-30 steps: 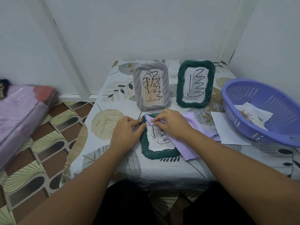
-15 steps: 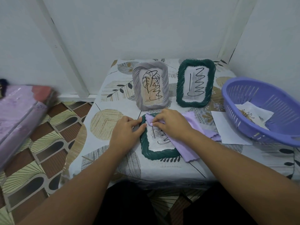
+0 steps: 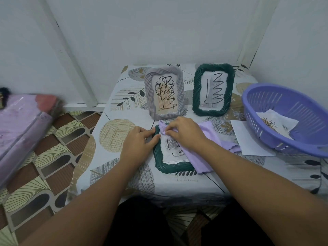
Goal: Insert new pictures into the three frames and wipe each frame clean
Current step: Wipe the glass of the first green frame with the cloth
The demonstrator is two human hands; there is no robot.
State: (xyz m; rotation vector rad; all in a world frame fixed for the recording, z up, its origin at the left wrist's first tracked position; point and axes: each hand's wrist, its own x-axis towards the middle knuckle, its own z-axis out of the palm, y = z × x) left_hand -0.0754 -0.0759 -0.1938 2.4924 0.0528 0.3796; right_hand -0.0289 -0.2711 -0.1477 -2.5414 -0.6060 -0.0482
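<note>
Dark-green rope-textured picture frame [image 3: 173,168] lay flat on the leaf-patterned tablecloth [image 3: 117,132], long axis running away from the person, directly under both hands and in front of the upright lilac ribbed frame [image 3: 164,94] and upright green frame [image 3: 213,89]. Left hand [image 3: 137,142] rested on its left rail, fingers extended and pressing to steady it, while the right hand [image 3: 186,134], nearer the far-left corner, pinched the lilac cloth [image 3: 200,162] against it. By my reckoning, the wipe's next stroke would run down that long axis toward the person!
</note>
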